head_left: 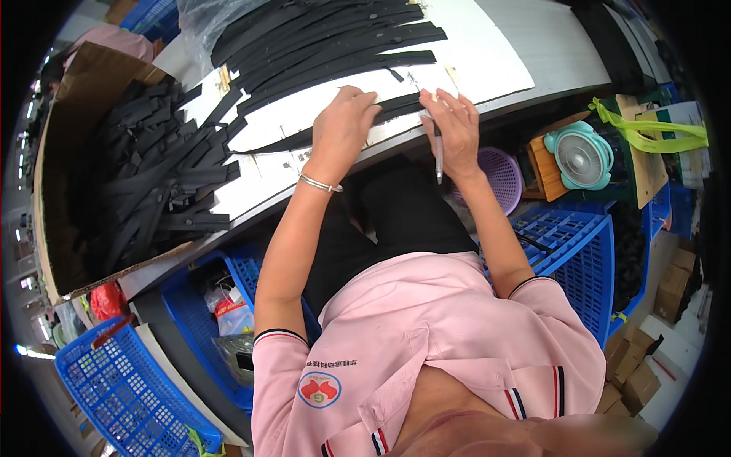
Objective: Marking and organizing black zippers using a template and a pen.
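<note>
A black fabric strip [400, 108] lies along the near part of a white board [487, 46] on the table. My left hand [343, 129] has its fingers closed over this strip, thumb and fingertips pressed together on it. My right hand [454, 131] is at the strip's right end, fingertips down on it. A slim whitish pen [438, 158] is tucked in that hand and points back toward me. Beyond my hands, several more black strips [327, 46] lie side by side across the board. What my fingertips cover is hidden.
A cardboard box [55, 175] heaped with black strips [145, 160] stands at the left. Blue plastic crates [137, 388] sit lower left and right [579, 266]. A purple basket [502, 177] and a teal fan [582, 154] are at the right, below the table edge.
</note>
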The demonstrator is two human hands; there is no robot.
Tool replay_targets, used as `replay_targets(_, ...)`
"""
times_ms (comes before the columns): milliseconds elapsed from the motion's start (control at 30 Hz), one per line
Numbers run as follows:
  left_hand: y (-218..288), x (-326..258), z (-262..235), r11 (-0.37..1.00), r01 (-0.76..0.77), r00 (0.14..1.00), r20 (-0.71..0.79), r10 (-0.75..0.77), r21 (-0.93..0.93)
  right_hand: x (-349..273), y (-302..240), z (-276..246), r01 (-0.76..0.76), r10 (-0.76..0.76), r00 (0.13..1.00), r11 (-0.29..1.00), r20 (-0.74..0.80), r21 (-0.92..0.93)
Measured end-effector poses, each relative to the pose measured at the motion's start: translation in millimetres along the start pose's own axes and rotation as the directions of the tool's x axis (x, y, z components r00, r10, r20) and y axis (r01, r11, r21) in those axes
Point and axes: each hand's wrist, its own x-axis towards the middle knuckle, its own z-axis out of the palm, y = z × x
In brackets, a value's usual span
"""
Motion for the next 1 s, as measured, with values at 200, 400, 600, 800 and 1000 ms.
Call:
replay_targets(200, -15.1, -15.4, -6.4, 0.997, -0.003, 0.986, -0.164, 0.016, 0.077, 5.3, 16.4, -17.4, 0.081, -0.068, 0.989, 0.992, 0.134, -0.093)
replay_targets(400, -8.9, -12.0, 3.2, 0.999, -0.037, 0.992, -0.121, 0.039, 0.016, 8.7, -1.4, -13.8, 0.105, -0.096, 0.989, 0.991, 0.113, -0.080)
replay_targets(600, 0.1, -13.2, 9.1, 0.997, -0.056, 0.986, -0.153, 0.064, 0.055, 3.7, 9.0, -10.8, -0.025, 0.029, 0.993, 0.999, 0.115, -0.034)
replay_targets(800, -15.4, -62.5, 4.3, 0.966, -0.018, 0.960, -0.267, 0.090, 0.259, -5.2, 47.6, -17.9, -0.048, 0.053, 0.992, 0.998, 0.116, -0.052)
replay_targets(1000, -21.9, -118.3, -16.0, 0.879, 0.289, 0.926, -0.344, -0.156, 0.379, -10.9, 47.1, -11.4, -0.039, 0.040, 0.996, 0.999, 0.075, -0.015)
